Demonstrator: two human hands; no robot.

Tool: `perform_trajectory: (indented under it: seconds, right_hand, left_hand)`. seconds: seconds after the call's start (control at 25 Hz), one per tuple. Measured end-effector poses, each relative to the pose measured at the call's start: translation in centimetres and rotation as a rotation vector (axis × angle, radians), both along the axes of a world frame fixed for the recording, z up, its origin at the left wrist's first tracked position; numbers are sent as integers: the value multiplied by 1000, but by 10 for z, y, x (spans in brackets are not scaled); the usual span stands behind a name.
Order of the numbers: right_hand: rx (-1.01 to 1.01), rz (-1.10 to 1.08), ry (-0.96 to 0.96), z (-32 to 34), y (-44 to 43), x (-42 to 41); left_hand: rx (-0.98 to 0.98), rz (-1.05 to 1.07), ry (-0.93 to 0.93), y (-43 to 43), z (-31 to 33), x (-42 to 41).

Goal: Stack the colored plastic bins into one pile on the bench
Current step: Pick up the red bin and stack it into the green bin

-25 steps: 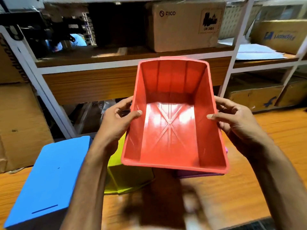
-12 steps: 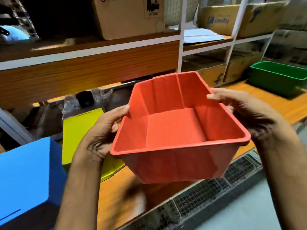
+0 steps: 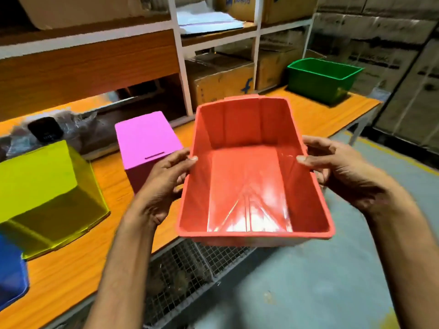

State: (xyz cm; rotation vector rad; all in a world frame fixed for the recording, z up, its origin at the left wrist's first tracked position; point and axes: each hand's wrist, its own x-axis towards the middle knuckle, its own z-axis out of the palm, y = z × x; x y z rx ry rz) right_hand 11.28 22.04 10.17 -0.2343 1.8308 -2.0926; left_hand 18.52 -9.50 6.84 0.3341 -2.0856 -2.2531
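Note:
I hold a red bin (image 3: 247, 186) in the air, open side up, over the bench's front edge. My left hand (image 3: 164, 186) grips its left wall and my right hand (image 3: 339, 172) grips its right wall, thumbs inside. On the wooden bench (image 3: 316, 112) a pink bin (image 3: 145, 136), a yellow bin (image 3: 45, 186) and a blue bin (image 3: 9, 274) lie upside down to the left. A green bin (image 3: 320, 79) stands upright at the bench's far right end.
White shelving (image 3: 180, 55) with cardboard boxes (image 3: 221, 77) runs behind the bench. A bag with a dark object (image 3: 45, 128) lies at the back left. Wire mesh (image 3: 190, 264) sits under the bench. Grey floor (image 3: 308, 281) lies to the right.
The view has swung right, bringing the pink bin and more of the green bin into sight. The red bin has moved right with both hands and tilted its opening toward me.

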Motion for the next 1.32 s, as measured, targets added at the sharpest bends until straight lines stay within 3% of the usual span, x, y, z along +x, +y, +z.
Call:
perform_trajectory:
  seconds: [0.12,0.36,0.6,0.84,1.0,1.32]
  right_hand:
    - [177,-54,66,-34,43,19]
    - [212,-212,78,-94,105,46]
    - [229,-549,-12,-123,142,61]
    - [189,-772,-89,-141,180,65]
    - [57,-895,-187,-146,221,53]
    - [-192,-844,-419,-154,368,-13]
  left_hand:
    - [-76,-25,-14,52,-26,3]
    - [-229,-95,70,112,-101,-15]
    - [-201,-374,41,151,-122,-66]
    - [-138,-494,-49,204,-122,-115]
    - [-126,-615,-45,255,-120,-148]
    - [-36,-555,-221,418,-119,-238]
